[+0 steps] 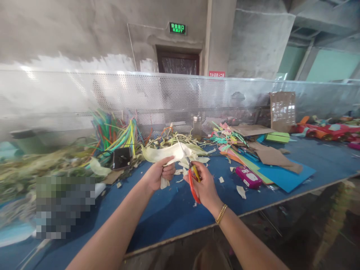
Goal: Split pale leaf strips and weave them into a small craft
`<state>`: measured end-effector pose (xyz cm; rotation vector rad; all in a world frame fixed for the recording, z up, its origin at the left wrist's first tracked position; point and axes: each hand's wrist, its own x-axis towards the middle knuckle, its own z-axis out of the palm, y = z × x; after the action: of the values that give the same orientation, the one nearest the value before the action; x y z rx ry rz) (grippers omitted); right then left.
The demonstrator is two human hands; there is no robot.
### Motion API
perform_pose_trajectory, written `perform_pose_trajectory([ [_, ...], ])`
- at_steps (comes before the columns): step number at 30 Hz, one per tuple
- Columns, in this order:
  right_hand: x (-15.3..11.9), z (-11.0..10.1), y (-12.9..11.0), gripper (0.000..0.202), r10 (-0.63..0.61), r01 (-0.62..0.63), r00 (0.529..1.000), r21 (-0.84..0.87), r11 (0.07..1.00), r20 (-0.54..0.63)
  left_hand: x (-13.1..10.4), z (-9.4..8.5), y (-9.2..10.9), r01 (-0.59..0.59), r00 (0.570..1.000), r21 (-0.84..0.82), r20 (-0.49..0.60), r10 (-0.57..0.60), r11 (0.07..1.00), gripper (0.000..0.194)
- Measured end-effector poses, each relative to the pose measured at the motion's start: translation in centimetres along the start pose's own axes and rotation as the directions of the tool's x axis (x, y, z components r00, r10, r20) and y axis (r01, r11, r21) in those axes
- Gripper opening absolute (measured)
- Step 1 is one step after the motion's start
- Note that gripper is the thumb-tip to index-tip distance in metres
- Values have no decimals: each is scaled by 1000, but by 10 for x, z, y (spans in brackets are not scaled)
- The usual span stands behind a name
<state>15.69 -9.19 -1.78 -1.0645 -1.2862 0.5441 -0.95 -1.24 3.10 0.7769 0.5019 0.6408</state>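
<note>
My left hand is closed on a pale cream husk-like sheet, which stretches out to both sides above the table. In my right hand are scissors with red and yellow handles, their blades pointing up and away at the right part of the sheet. How far the blades are apart is hard to make out. Small pale scraps lie on the blue table around both hands.
On the blue table, colourful strips and a black box stand left. A glass bottle is behind. A purple box, blue paper and cardboard lie right. A perforated metal screen runs behind.
</note>
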Motion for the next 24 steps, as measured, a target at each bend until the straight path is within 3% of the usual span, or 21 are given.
perform_pose_trajectory([
  [6,0,4,-1,42,52,-60,997,126,990,62,1,-1,0,17,1000,42,1,-17,999,49],
  [15,6,-1,7,50,217,-214,976,151,965,1,1,1,-3,-45,993,137,-103,59,990,47],
  [24,6,-3,13,52,258,-256,966,247,934,25,4,-3,-7,-61,985,237,-144,98,970,43],
])
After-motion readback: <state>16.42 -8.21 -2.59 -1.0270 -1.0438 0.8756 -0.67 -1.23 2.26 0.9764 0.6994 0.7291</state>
